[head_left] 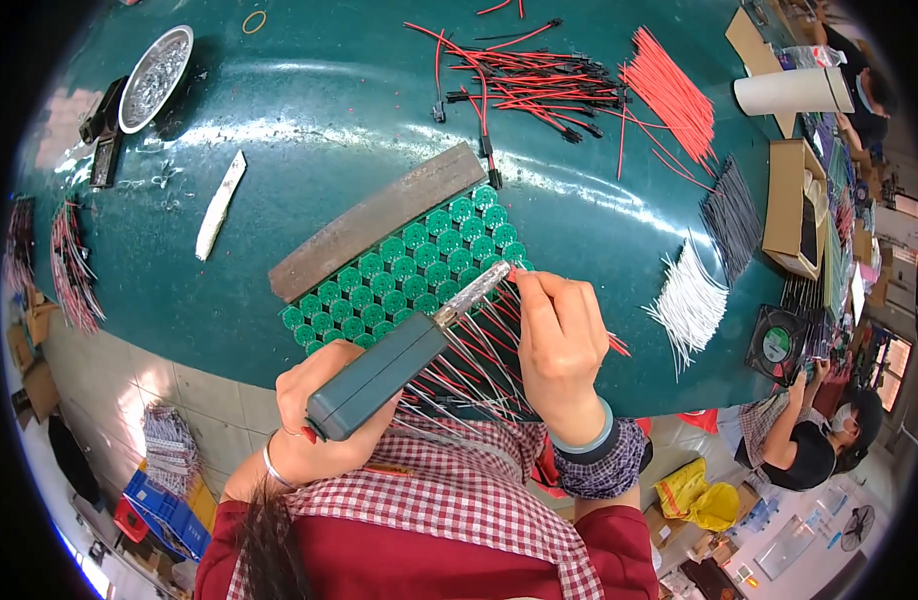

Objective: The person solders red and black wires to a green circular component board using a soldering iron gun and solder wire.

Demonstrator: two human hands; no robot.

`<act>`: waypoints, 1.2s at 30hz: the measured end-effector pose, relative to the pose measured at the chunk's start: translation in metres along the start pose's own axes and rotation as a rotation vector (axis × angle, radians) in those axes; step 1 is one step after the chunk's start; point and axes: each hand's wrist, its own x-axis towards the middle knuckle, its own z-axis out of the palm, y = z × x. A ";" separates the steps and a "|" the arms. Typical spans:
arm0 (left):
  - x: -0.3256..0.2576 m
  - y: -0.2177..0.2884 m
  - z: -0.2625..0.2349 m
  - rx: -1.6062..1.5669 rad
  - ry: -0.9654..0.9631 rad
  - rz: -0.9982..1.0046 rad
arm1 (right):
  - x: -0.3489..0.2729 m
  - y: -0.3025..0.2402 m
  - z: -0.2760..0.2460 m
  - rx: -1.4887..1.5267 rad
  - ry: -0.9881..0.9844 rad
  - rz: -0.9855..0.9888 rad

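Observation:
My left hand (pixel 329 395) is wrapped round a dark grey-green soldering gun (pixel 379 375). Its silvery tip reaches up and right to the right end of a panel of small round green circuit boards (pixel 379 285). Beside that tip, my right hand (pixel 567 345) pinches the end of a red wire (pixel 512 274) with thumb and forefinger. Red, white and black wires (pixel 469 370) trail from the panel's near side, partly under the gun and my hands. A flat brownish metal bar (pixel 379 222) lies along the panel's far edge.
Red-black connector wires (pixel 539 85) lie at the back, with red (pixel 669 95), black (pixel 734 220) and white wire bundles (pixel 689 305) to the right. Farther left are a metal dish (pixel 157 80) and a white-wrapped blade-shaped piece (pixel 221 205). A small fan (pixel 776 345) stands at the right edge.

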 end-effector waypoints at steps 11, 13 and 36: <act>-0.006 0.007 -0.007 0.012 0.012 -0.093 | 0.005 -0.003 -0.002 -0.015 0.025 0.032; -0.006 0.007 -0.007 0.007 0.008 -0.101 | 0.005 -0.003 -0.001 -0.015 0.024 0.032; -0.015 -0.002 -0.012 0.001 0.023 -0.029 | -0.003 -0.017 0.004 0.008 0.017 -0.030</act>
